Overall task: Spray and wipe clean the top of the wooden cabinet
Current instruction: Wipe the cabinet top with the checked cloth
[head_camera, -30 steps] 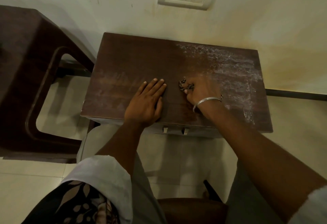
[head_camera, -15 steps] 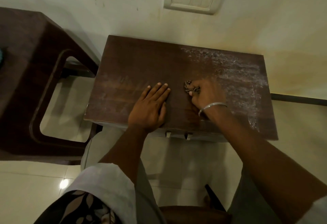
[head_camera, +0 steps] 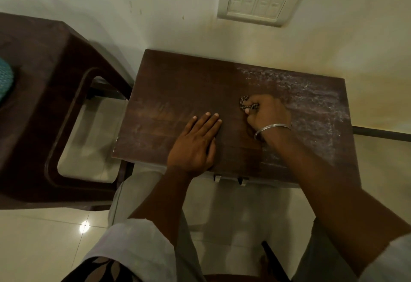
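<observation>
Cabinet [head_camera: 178, 94] stands against the wall [head_camera: 155, 14] at frame centre; its dark wooden top bears both hands and a cloth; a whitish film [head_camera: 311, 94] covers the right part, from 1 o'clock round to 4 o'clock of the top's middle; the left part shows dark wood with faint streaks.

Left hand [head_camera: 195, 143] lies flat, palm down, fingers straight and close together, pointing to 1 o'clock; it holds nothing and rests on the top near the front edge. Right hand [head_camera: 266, 114] sits at 2 o'clock of the left, apart from it; its fingers are curled tight round a small patterned cloth [head_camera: 245, 103], bunched, which shows beyond the knuckles and meets the top at the film's edge; a bangle [head_camera: 273, 128] circles the wrist.

Chair [head_camera: 55, 81], dark, stands just beside the cabinet at 9 o'clock; a teal item [head_camera: 5, 79] rests on it at the frame edge, kind not determinable. Switch plate [head_camera: 258, 1] is on the wall at 12 o'clock.
</observation>
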